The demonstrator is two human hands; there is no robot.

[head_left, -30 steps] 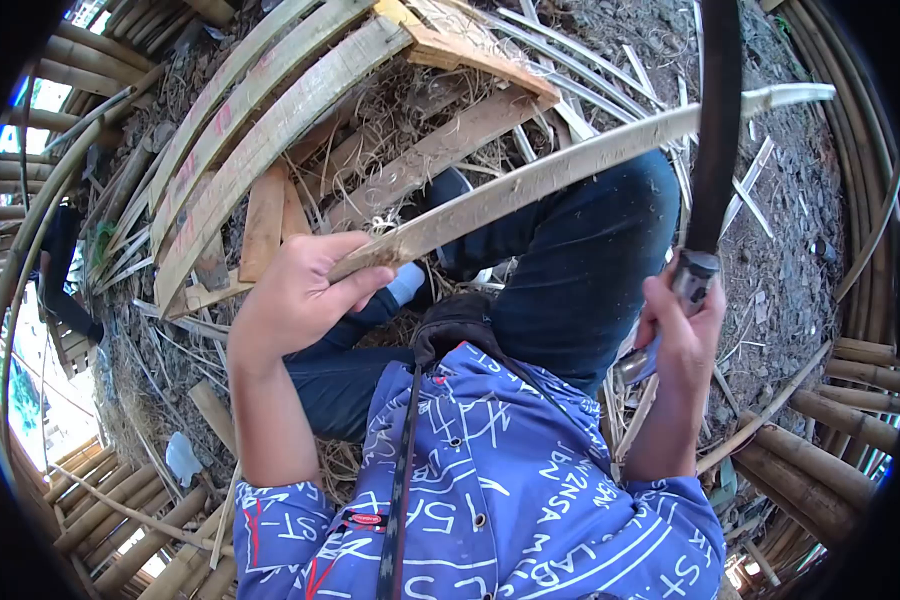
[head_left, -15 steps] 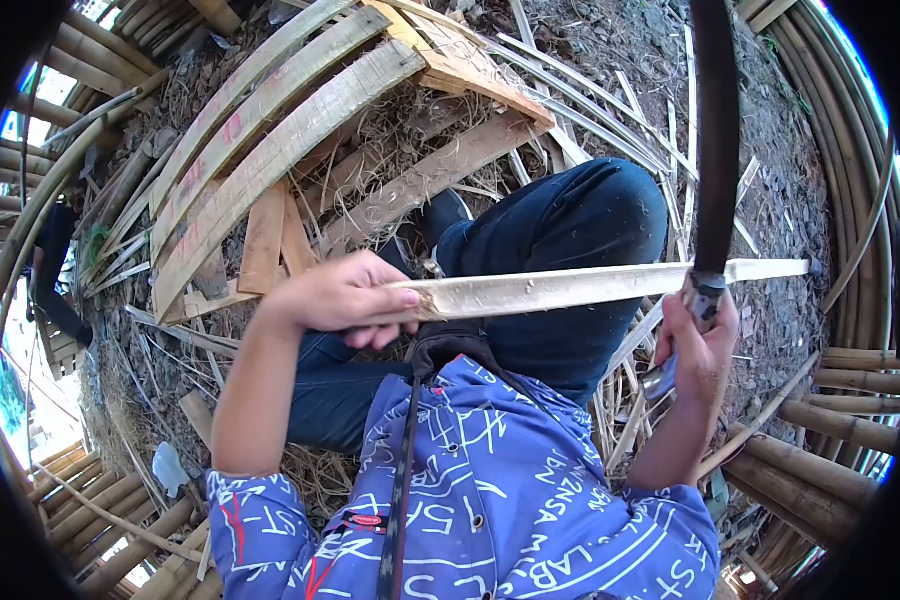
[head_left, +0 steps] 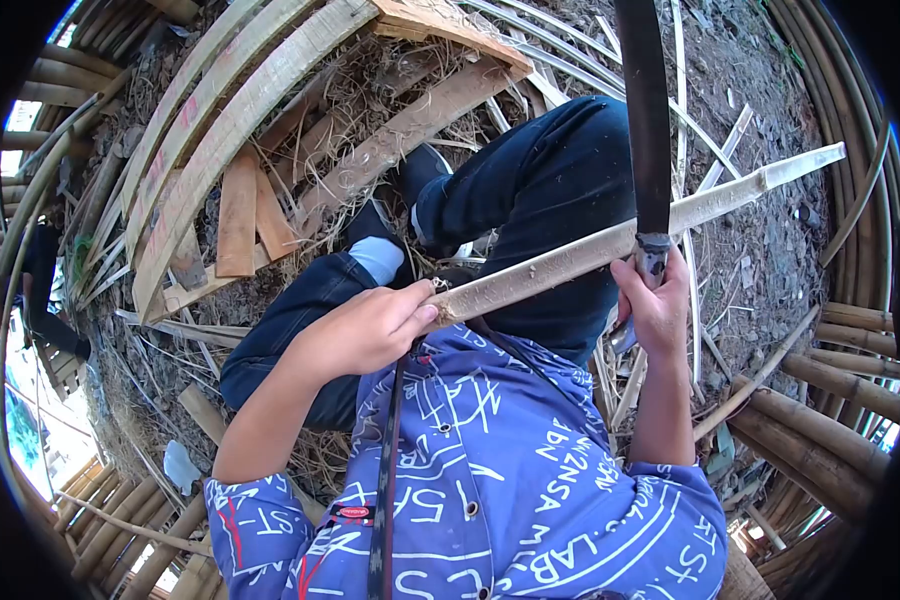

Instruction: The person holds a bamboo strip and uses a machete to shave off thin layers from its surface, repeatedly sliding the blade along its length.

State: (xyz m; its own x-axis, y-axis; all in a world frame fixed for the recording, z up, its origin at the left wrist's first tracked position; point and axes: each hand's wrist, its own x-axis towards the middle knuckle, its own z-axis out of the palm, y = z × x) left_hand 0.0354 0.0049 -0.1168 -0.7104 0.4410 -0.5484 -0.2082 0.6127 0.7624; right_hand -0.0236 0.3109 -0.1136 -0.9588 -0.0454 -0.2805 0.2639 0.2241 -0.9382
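Observation:
A long, pale split bamboo strip (head_left: 550,272) slants across my lap, rising from my left hand toward the upper right. My left hand (head_left: 375,328) is closed on its near end, thumb over the top. In my right hand (head_left: 658,300) is the handle of a machete (head_left: 645,130), fingers wrapped round it. The dark blade points away from me and crosses over the strip just beyond the handle. Part of the strip is hidden behind the blade's base.
A slatted wooden pallet-like frame (head_left: 255,120) stands ahead on the left, with shavings around it. Thin bamboo strips (head_left: 682,150) lie on the soil ahead. Bamboo poles (head_left: 820,430) line the right side. Another person's dark-clothed leg (head_left: 45,290) shows at far left.
The bamboo strip has tilted, its far end swinging up and away. My right hand with the machete has shifted left along the strip; my left hand has turned and moved slightly.

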